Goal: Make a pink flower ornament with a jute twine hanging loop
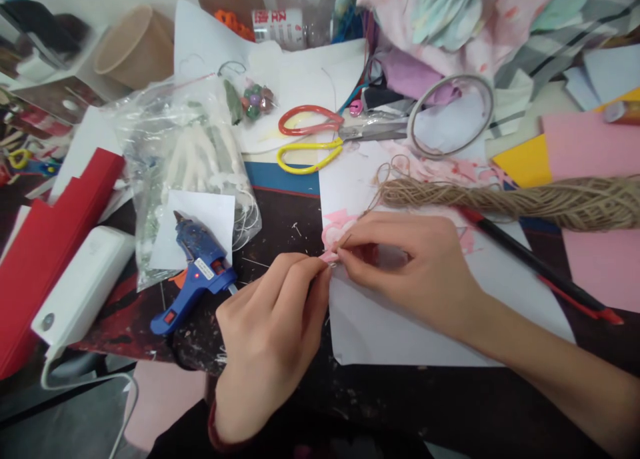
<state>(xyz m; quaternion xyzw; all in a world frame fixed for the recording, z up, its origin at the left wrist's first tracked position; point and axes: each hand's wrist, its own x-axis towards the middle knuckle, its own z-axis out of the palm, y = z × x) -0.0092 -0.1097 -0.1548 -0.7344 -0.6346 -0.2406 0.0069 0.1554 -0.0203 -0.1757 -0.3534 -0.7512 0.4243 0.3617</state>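
Over the left edge of a white paper sheet (400, 319), my two hands meet fingertip to fingertip. My left hand (277, 322) is closed in a pinch on a small pink piece (329, 256), perhaps cloth or paper. Pressed against that same piece, my right hand (415, 259) pinches a thin strand of brown twine. The strand seems to run back to a long skein of twine (500, 196) lying above the right hand. Printed pink scraps (337, 226) lie just behind the fingertips. My fingers partly hide where strand and piece meet.
A blue glue gun (200, 272), its red light lit, lies left of my hands. Scissors (340, 139) with red and yellow handles and a tape roll (450, 116) lie behind. A black pen (540, 266), a plastic bag (195, 152) and a white power bank (83, 282) surround them.
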